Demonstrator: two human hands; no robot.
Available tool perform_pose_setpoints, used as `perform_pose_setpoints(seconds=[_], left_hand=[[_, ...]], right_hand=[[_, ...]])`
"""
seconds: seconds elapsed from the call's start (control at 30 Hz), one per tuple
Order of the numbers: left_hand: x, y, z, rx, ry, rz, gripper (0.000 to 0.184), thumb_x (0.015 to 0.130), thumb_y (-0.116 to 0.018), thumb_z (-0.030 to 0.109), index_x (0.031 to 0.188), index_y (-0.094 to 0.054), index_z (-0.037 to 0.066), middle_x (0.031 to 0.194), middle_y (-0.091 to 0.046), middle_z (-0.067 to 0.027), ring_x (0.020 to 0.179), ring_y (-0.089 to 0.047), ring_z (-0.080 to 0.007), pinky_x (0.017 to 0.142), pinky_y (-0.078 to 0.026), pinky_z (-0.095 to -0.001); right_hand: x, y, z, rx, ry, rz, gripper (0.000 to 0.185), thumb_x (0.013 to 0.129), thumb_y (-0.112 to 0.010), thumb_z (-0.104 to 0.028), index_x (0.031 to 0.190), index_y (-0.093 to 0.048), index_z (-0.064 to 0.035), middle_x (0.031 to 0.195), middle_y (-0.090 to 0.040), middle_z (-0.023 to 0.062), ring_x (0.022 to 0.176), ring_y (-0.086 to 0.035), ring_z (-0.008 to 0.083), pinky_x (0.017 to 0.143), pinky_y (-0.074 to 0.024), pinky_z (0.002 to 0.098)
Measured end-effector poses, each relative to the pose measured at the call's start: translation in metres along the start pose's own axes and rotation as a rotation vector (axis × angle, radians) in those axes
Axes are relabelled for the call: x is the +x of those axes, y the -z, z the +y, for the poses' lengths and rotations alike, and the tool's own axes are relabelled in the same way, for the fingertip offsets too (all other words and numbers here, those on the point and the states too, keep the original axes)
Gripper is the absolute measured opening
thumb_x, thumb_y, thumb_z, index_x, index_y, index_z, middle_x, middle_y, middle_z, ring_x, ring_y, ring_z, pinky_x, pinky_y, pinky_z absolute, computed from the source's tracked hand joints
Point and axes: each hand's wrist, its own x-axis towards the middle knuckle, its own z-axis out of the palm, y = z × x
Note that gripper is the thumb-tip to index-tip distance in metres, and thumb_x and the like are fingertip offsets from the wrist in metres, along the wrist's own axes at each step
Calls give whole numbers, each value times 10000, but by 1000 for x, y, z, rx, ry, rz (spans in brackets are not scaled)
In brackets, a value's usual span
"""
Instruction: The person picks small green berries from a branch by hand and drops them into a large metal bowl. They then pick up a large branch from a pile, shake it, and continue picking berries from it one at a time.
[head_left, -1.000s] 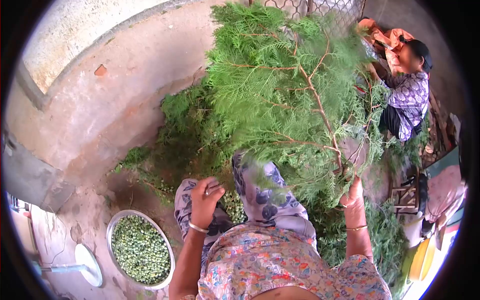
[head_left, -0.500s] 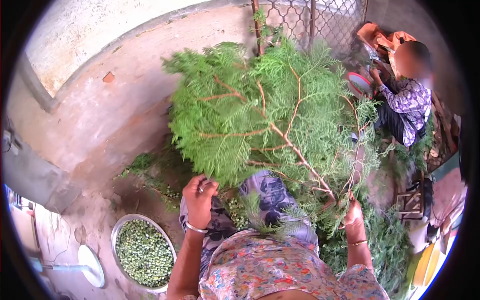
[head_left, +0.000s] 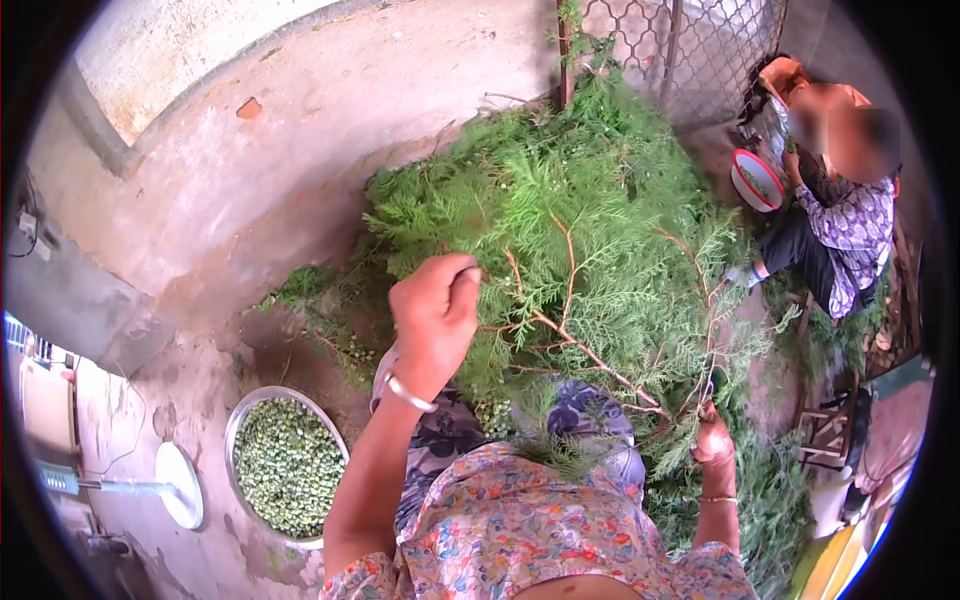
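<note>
Branch (head_left: 600, 372) right in the centre of my head view, green and feathery, its reddish stem slanting down over the lap and ending at the right hand (head_left: 713, 438). From my end I see that right hand folded round the bottom of the stem, fingers closed on it though partly covered by sprigs. And over to the left hand (head_left: 437, 320), up in front of the leaves, fingers curled in, thumb near the forefinger; whether anything is pinched there, I can't tell. A pale bangle (head_left: 409, 394) sits on that wrist. Down beside the left arm, I've got a metal basin (head_left: 229, 455), full of small green pieces (head_left: 287, 467), and left of it a white disc (head_left: 180, 487). More cut greenery (head_left: 745, 530) lies by the right forearm. Up at the top, a metal grille (head_left: 672, 50) meets the wall (head_left: 300, 120), and across at the right another person (head_left: 848, 225) in a purple patterned top sits by a red-rimmed bowl (head_left: 740, 185).
</note>
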Motion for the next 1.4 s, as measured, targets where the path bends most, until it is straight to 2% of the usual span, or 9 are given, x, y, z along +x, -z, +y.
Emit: perform_pose_setpoints(seconds=[0.07, 0.33, 0.67, 0.83, 0.97, 1.03, 1.27, 1.3, 1.4], left_hand=[[2, -11, -5, -33, 3, -29, 101, 786, -646, -35, 887, -643, -43, 781, -661, -125, 646, -589, -108, 589, -463, -234], [-13, -21, -20, 104, 70, -267, 151, 714, -696, -33, 849, -631, -44, 747, -633, -145, 608, -604, -183, 560, -470, -292], [-26, -17, -27, -9, 288, -300, 79, 762, -661, -46, 815, -603, -35, 701, -608, -102, 590, -561, -120, 534, -441, -275], [-28, -19, -25, -102, 199, -281, 141, 747, -677, -43, 868, -604, -35, 704, -600, -96, 575, -531, -127, 529, -429, -270], [-30, -17, -27, 24, 155, -387, 152, 734, -686, -54, 862, -604, -37, 717, -606, -95, 606, -542, -128, 548, -441, -269], [-31, -15, -33, -17, 185, -402, 149, 733, -686, -60, 854, -601, -39, 720, -610, -89, 620, -545, -126, 555, -445, -266], [-45, -25, -43, -148, 283, -214, 68, 817, -636, -17, 844, -576, -32, 709, -599, -54, 521, -535, -90, 467, -436, -244], [-45, -27, -46, -4, 212, -145, 53, 834, -623, -5, 846, -575, -24, 705, -590, -56, 520, -544, -97, 457, -444, -250], [-42, -20, -50, 163, 89, -19, 46, 877, -591, 33, 861, -570, -6, 703, -571, -66, 516, -571, -116, 436, -464, -259]], right_hand=[[0, -11, 1, 23, 258, 715, 397, 882, -375, 94, 1232, -479, -59, 871, -518, 12, 751, -519, 112, 716, -464, 199], [0, -30, 1, 729, 49, 561, 407, 851, -412, 108, 1222, -478, -46, 841, -516, 20, 688, -524, 127, 642, -469, 215], [-6, 11, -17, 269, 114, 594, 361, 786, -415, 124, 1088, -505, -52, 878, -525, 52, 762, -529, 150, 704, -460, 229], [-7, 15, -23, 957, -140, 307, 457, 766, -338, 156, 1139, -511, -45, 1023, -559, 101, 930, -500, 157, 816, -422, 235], [-5, 10, -18, 963, -310, 258, 477, 706, -382, 173, 1119, -525, -19, 1043, -563, 116, 942, -524, 182, 820, -431, 235], [-6, -12, -2, 139, 133, 539, 428, 626, -445, 174, 1012, -548, 23, 1006, -561, 120, 916, -549, 228, 799, -451, 259], [-4, 16, -20, 344, 9, 500, 245, 580, -508, 122, 797, -564, 22, 895, -530, 117, 887, -553, 265, 768, -465, 299], [-8, 28, -19, 232, 59, 352, 442, 838, -350, 64, 1265, -459, 20, 1088, -583, 191, 911, -586, 286, 822, -453, 270], [0, -11, 2, 701, -61, 443, 378, 853, -355, 35, 1209, -481, 16, 974, -577, 182, 831, -571, 283, 769, -458, 285]])
